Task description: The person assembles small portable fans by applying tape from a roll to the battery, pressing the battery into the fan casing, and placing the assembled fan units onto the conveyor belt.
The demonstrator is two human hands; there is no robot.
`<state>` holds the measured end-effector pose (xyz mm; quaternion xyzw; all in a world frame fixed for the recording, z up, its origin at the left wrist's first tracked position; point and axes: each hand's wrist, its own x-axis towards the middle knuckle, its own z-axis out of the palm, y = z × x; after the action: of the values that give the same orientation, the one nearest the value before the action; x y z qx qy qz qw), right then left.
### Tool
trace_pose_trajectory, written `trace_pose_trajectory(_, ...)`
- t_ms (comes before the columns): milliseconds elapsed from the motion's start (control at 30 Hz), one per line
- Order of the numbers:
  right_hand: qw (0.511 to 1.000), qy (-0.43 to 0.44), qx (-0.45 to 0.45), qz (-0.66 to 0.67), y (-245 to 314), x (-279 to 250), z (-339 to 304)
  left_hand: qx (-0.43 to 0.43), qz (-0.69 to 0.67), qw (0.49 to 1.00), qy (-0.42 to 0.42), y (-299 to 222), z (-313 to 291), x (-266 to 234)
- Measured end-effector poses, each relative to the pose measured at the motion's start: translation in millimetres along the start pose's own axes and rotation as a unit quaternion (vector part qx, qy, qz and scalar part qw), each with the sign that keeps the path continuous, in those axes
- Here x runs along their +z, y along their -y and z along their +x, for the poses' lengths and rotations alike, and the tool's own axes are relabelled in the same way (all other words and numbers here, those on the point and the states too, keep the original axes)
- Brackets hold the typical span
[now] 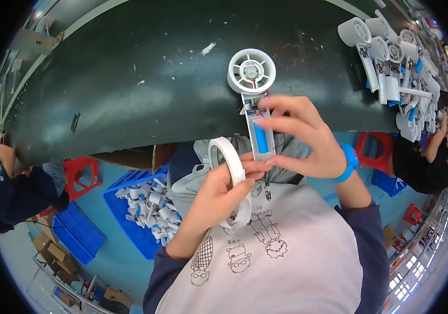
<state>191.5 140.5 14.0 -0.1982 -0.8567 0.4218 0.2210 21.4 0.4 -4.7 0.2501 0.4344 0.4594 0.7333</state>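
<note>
A small white fan unit [251,71] lies at the near edge of the dark table, its handle pointing toward me and reaching past the edge. The handle is uncovered, showing a circuit board and a blue cylindrical battery [261,140]. My left hand [216,194] is closed on a roll of white tape [233,165], with its fingertips at the handle's lower end. Over the handle hovers my right hand [310,141], fingers apart and slightly blurred. Its thumb is close to the left fingertips at the handle's end. Whether a piece of tape is between them, I cannot tell.
Several similar fan units [391,57] are heaped on the table's right. A black scrap [75,122] lies on the left. Below stands a blue crate [124,220] full of white parts. Red stools [82,177] and other people are at both sides.
</note>
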Motion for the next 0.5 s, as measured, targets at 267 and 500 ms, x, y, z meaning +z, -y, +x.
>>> trace_pose_trajectory(267,0.931,0.249,-0.165,-0.208,-1.7,-18.4,39.7,-0.021,0.000,1.000,0.021,-0.2,1.3,-5.1)
trace_pose_trajectory(500,0.909,0.198,-0.307,-0.201,-16.9,-28.5,54.9,-0.003,-0.005,1.000,0.020,-5.1,3.4,-6.3)
